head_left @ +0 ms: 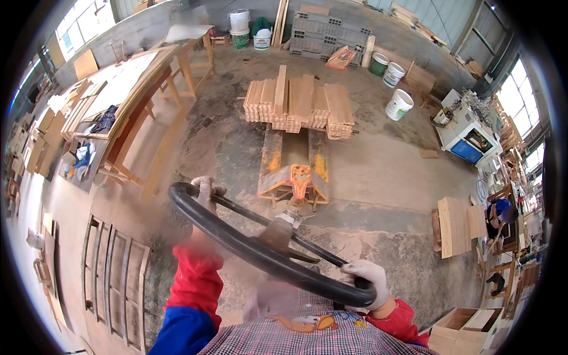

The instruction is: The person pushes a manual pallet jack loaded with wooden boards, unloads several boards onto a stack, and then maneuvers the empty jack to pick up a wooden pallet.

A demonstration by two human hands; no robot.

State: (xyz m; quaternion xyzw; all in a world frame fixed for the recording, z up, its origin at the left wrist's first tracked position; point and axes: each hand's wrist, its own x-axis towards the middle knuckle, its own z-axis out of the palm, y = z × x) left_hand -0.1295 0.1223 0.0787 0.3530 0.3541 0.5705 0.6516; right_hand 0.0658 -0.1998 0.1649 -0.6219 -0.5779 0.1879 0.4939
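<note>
Both my hands wear pale work gloves and grip the black loop handle [231,234] of a pallet jack. My left hand [205,190] is closed around its far left end. At the near right end, my right hand [368,280] has its fingers wrapped over the bar. The handle tilts, its left side farther from me. Ahead of it stands the pallet jack [300,177], worn orange and yellow, its forks pointing away from me. Across the forks lie stacked wooden boards [299,97], in several side-by-side piles of uneven height.
A long wooden workbench [139,74] runs along the left. A metal rack frame [115,272] lies on the floor at lower left. White buckets [399,105], grey plastic pallets [322,35] and a white machine [470,133] stand farther off. At right, a person [503,213] is near wooden panels [452,228].
</note>
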